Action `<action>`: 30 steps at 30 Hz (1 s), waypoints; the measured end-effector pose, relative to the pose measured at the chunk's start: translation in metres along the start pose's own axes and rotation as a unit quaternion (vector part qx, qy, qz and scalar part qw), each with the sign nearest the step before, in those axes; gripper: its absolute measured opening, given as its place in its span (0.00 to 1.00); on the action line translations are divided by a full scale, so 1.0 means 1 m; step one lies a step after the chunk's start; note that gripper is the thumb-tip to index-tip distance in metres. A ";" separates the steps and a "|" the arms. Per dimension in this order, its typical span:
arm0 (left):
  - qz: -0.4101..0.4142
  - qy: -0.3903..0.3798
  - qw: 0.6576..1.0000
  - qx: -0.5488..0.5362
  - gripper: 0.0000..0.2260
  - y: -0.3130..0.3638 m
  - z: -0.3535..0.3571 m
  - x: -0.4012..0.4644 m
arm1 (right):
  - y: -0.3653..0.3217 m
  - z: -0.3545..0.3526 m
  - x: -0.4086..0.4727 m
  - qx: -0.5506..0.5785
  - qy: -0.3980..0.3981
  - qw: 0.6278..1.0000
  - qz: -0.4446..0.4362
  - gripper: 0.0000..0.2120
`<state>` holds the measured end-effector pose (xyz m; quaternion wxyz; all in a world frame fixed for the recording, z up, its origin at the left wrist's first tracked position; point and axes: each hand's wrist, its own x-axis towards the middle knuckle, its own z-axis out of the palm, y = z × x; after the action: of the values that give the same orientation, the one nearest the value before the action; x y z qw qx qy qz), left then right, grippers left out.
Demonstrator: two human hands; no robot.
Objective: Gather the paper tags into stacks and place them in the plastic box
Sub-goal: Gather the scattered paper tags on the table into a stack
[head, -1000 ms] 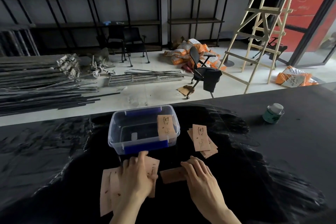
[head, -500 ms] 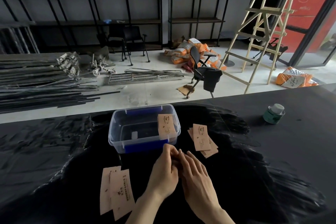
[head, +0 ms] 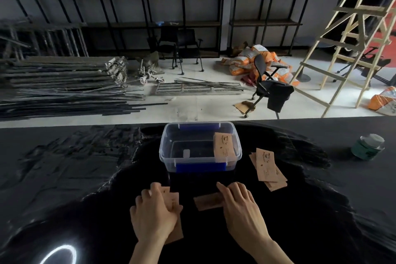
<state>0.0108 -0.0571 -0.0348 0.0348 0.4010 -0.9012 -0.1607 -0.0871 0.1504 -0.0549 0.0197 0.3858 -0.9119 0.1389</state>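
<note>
A clear plastic box (head: 165, 152) with blue clips stands on the black table, and one brown paper tag (head: 222, 146) leans inside its right end. My left hand (head: 153, 214) lies over a few overlapping paper tags (head: 172, 196) below the box's left corner, covering most of them. The fingertips of my right hand (head: 242, 210) press on the right end of a small tag stack (head: 206, 201) lying crosswise before the box. More loose tags (head: 267, 167) lie fanned out to the right of the box.
A green jar with a pale lid (head: 367, 146) stands at the table's far right. The black table (head: 64, 178) runs wide to both sides. Beyond its far edge lie metal bars, an office chair and a wooden ladder on the floor.
Half a second ago both hands met over the stack in front of the box. My left hand has since moved left onto the overlapping tags. The right hand stays on the stack.
</note>
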 end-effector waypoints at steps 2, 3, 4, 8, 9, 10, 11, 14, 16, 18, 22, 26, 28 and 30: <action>0.023 -0.005 0.999 -0.040 0.32 -0.001 -0.001 0.002 | -0.005 -0.004 0.005 0.006 -0.028 1.000 -0.003 0.33; 0.040 -0.007 0.996 -0.081 0.31 -0.001 0.000 0.003 | -0.007 -0.006 0.007 0.006 -0.036 0.999 -0.006 0.33; 0.056 -0.008 0.990 -0.128 0.30 -0.001 0.000 0.003 | -0.009 -0.006 0.007 0.008 -0.043 0.999 -0.008 0.34; 0.135 -0.029 0.954 -0.267 0.20 0.012 -0.009 0.011 | -0.007 0.001 0.008 0.016 -0.029 0.999 -0.004 0.37; 0.152 -0.050 0.946 -0.281 0.16 0.021 -0.013 0.011 | -0.006 0.005 0.007 0.020 -0.017 1.000 -0.002 0.37; 0.171 -0.076 0.938 -0.290 0.13 0.029 -0.016 0.011 | -0.005 0.008 0.007 0.029 -0.004 1.000 0.002 0.37; 0.191 -0.099 0.933 -0.290 0.13 0.038 -0.016 0.010 | -0.006 0.009 0.007 0.046 0.006 0.999 0.008 0.37; 0.218 -0.153 0.920 -0.289 0.17 0.059 -0.005 0.003 | -0.008 0.011 0.008 0.086 0.040 0.995 0.022 0.40; 0.214 -0.165 0.911 -0.313 0.16 0.066 0.005 -0.002 | -0.007 0.014 0.008 0.051 0.042 0.998 0.006 0.40; 0.197 -0.130 0.905 -0.355 0.12 0.068 0.009 -0.006 | -0.006 0.016 0.008 0.015 0.026 0.999 -0.012 0.40; 0.089 0.052 0.939 -0.330 0.10 0.042 0.002 0.002 | -0.002 0.012 0.012 0.009 0.016 1.000 -0.017 0.32; -0.049 0.052 0.993 -0.092 0.17 -0.006 -0.006 0.012 | -0.002 0.011 0.015 0.014 0.011 1.000 -0.014 0.28; -0.060 0.012 0.998 -0.011 0.24 -0.017 -0.005 0.009 | -0.003 0.013 0.015 0.012 0.009 1.000 -0.010 0.28; -0.040 0.003 0.999 0.010 0.27 -0.018 -0.005 0.008 | -0.004 0.012 0.016 0.009 0.006 1.000 -0.012 0.27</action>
<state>0.0197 -0.0757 -0.0363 0.0271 0.4376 -0.8858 -0.1520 -0.0948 0.1328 -0.0635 0.0239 0.3957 -0.9059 0.1491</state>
